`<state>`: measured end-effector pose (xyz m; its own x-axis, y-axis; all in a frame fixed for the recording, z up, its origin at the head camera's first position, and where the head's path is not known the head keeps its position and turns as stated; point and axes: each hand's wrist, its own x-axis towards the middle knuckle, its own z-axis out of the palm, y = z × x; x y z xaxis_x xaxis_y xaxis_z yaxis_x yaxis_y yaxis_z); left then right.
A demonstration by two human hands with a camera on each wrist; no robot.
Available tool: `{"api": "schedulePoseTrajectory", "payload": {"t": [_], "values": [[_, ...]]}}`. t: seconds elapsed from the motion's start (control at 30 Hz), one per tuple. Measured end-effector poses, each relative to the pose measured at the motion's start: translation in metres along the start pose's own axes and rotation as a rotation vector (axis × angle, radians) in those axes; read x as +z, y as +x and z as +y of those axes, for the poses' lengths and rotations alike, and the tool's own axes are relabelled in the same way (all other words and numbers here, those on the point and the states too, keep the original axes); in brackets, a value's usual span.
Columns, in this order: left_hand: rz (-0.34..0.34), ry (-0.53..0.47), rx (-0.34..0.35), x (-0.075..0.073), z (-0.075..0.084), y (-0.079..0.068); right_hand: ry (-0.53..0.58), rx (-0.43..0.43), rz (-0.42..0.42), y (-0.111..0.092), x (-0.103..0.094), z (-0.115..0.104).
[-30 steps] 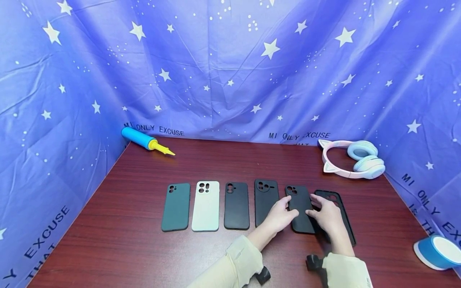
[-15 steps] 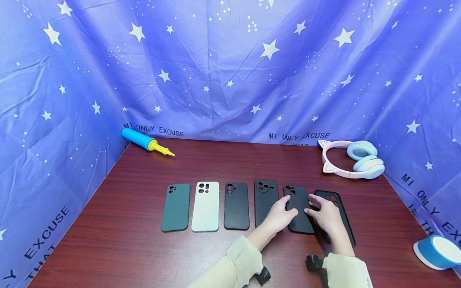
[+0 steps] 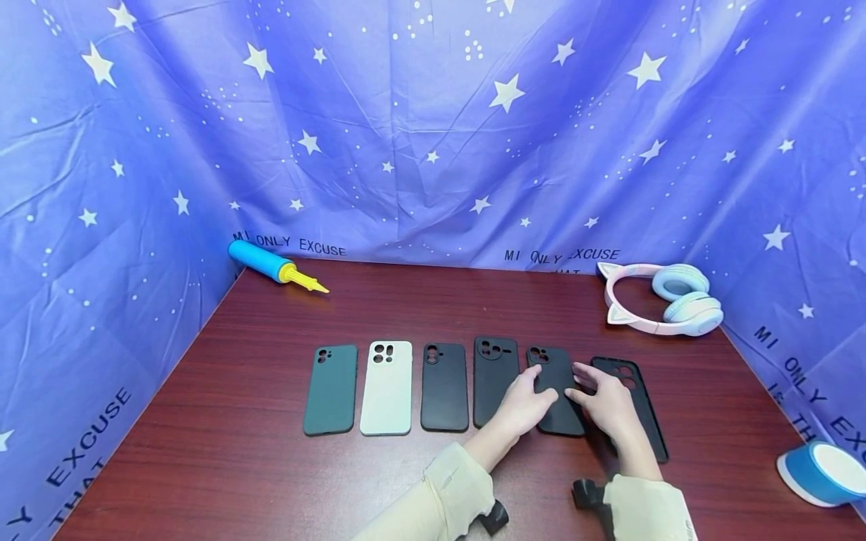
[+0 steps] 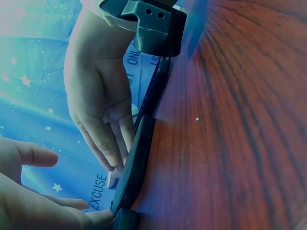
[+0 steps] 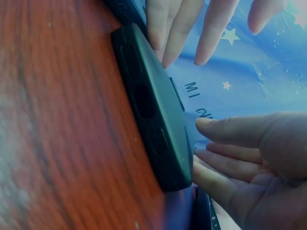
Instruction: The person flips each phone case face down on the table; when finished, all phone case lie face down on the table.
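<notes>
Between my two hands a black phone case [image 3: 561, 417] lies back up on the table, its camera cutouts at the far end. My left hand [image 3: 524, 406] rests at its left edge, fingers extended, partly covering a black case with a round camera ring [image 3: 496, 376]. At the right edge, my right hand [image 3: 609, 406] touches the case with its fingertips, thumb held over the back. The right wrist view shows the bottom end of this case [image 5: 165, 129] with its port opening. Beyond the right hand lies another black case [image 3: 651, 413], inside facing up, partly hidden by that hand.
Farther left in the row lie a black case [image 3: 444, 391], a white case [image 3: 387, 391] and a dark green case [image 3: 330, 391]. Cat-ear headphones [image 3: 690, 312] sit back right, a blue hand pump [image 3: 260, 261] back left. A blue-and-white round object [image 3: 822, 473] stands at the right edge.
The black case between my hands has slid a little left, and its left neighbour has shifted slightly left too. My right hand has moved left with it; the left hand has barely moved.
</notes>
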<state>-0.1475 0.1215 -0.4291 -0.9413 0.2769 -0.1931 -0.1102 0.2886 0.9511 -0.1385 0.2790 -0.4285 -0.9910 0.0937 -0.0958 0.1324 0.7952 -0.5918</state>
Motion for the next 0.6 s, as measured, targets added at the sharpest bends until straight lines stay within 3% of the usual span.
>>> {"api": "schedulePoseTrajectory", "payload": {"t": [0.37,0.6], "values": [[0.023,-0.012,-0.027,0.000,0.002,-0.004,0.027,-0.013,-0.005,-0.001,0.000,-0.001],[0.057,-0.020,0.024,0.002,0.004,-0.003,0.078,-0.035,0.106,-0.004,-0.013,0.009]]}}
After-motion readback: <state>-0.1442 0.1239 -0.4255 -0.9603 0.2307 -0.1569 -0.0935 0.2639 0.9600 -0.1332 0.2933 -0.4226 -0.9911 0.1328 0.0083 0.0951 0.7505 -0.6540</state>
